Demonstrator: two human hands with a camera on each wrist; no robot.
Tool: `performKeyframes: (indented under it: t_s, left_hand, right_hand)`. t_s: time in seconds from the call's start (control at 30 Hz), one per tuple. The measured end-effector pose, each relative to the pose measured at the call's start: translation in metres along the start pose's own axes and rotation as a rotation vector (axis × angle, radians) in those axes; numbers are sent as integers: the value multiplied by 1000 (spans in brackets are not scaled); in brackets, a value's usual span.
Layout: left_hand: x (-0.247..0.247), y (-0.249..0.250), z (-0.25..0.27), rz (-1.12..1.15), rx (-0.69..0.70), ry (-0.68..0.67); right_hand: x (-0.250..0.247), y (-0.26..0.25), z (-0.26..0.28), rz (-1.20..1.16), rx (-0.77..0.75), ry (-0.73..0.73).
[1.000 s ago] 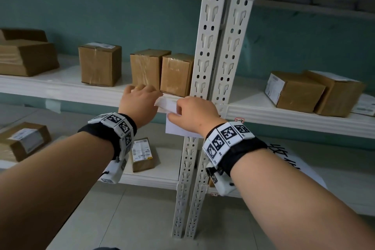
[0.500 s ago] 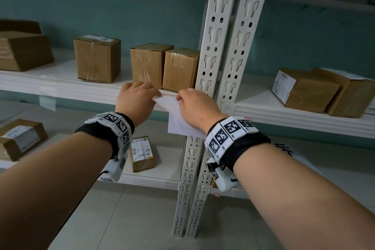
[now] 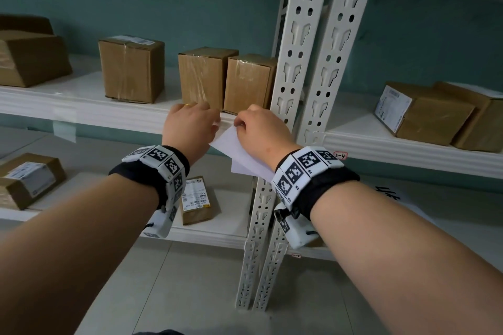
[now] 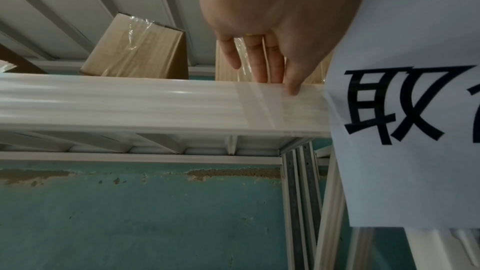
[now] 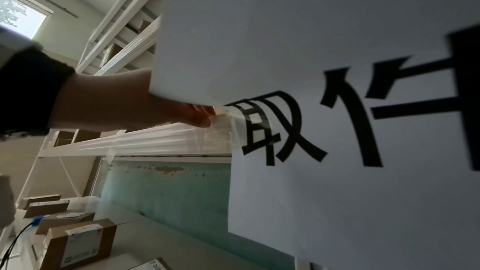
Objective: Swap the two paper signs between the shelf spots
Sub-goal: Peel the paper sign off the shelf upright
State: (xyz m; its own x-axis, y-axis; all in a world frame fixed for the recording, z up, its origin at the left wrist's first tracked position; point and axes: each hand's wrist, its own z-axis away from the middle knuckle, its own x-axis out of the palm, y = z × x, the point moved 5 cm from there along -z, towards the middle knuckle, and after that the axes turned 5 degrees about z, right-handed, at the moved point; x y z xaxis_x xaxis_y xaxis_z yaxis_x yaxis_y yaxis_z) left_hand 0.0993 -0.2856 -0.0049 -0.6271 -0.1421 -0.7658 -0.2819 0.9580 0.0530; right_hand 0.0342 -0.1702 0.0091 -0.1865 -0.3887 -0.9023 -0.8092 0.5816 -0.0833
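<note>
Here two hands (image 3: 217,128) work one paper sign (image 3: 239,152): right pinching, left pressing flat-fingered.

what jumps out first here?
Both hands meet at the middle shelf edge: the left hand presses clear tape there, and the right hand pinches a white paper sign. Its bold black characters fill the right wrist view.
</note>
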Motion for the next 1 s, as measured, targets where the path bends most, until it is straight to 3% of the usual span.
performKeyframes:
  t_s: [0.27, 0.57, 1.0]
  left_hand:
    - [0, 0, -3, 26, -18, -23]
    - [-5, 4, -1, 37, -1, -24]
    - [-7, 4, -2, 48, -4, -16]
  right_hand:
    - [-6, -23, -14, 105, 88, -57]
    - [-7, -45, -28, 209, 106, -232]
    - [-6, -50, -28, 241, 66, -118]
